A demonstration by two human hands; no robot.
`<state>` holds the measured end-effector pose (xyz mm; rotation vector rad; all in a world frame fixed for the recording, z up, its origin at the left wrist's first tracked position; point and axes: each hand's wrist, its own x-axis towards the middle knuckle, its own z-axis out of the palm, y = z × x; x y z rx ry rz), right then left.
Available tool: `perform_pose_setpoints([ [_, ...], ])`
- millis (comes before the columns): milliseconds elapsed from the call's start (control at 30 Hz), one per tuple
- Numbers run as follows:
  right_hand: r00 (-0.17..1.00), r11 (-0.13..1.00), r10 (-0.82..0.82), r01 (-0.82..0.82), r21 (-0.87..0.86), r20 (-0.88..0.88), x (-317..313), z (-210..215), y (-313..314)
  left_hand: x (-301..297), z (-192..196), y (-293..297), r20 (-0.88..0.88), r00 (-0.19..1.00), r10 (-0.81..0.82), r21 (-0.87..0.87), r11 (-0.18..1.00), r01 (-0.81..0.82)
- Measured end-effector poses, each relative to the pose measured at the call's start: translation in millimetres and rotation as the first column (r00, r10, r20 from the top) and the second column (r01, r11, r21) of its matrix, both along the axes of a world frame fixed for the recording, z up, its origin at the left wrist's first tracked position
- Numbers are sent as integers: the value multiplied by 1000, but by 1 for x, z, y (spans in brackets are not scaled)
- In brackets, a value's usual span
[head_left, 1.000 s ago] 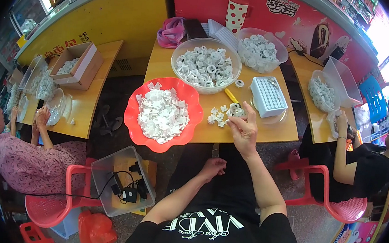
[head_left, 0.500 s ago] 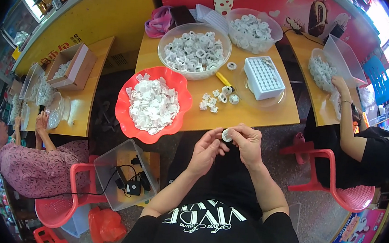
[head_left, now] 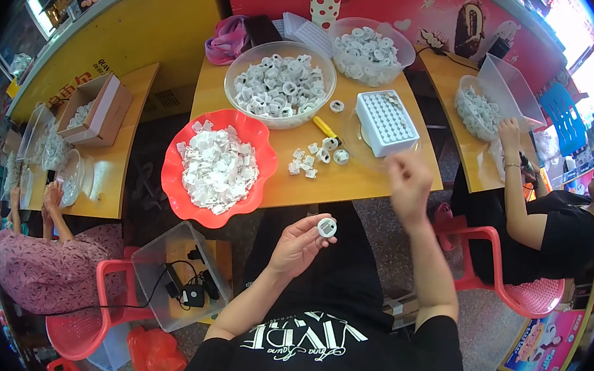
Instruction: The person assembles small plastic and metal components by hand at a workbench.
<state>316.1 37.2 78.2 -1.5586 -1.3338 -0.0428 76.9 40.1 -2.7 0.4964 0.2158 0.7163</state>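
Observation:
Low in front of the table's near edge, my left hand (head_left: 297,245) grips a small round white plastic part (head_left: 326,227) between thumb and fingers, its face with a square recess turned up. My right hand (head_left: 410,185) is raised over the table's right front edge, just short of a white block tray with rows of round holes (head_left: 387,126); motion smears its fingers. Several small white square pieces (head_left: 304,161) lie in front of the bowls, beside a yellow-handled tool (head_left: 324,126) and a few round white parts (head_left: 340,156).
A red wavy-rimmed bowl (head_left: 263,189) holds white flat pieces. Behind it stand two clear bowls of round white parts, one large (head_left: 233,95) and one farther right (head_left: 407,61). A clear bin with cables (head_left: 152,272) sits at lower left. People work at tables on both sides.
My right hand has let go of the round part and moved up and right toward the white tray. My left hand keeps the part, slightly lower. The whole view has shifted a little.

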Motion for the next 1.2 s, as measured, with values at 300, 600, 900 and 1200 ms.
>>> perform_pose_setpoints([
  [300, 884, 964, -141, 226, -143, 446, 91, -3, 61, -3, 3, -1, -2, 999, 41, -50, 998, -41],
  [600, 971, 946, -122, 175, -271, 204, 108, -16, 70, 4, 11, 4, 35, 998, 49, -64, 997, -47],
  [900, 981, 980, 192, -194, -42, -40, -10, 12, -7, 3, 4, 1, 8, 999, 47, -77, 996, -47],
  [1200, 943, 942, 332, -332, -44, 8, -81, -17, -49, 10, 9, -7, 0, 1000, 24, -21, 999, -24],
])
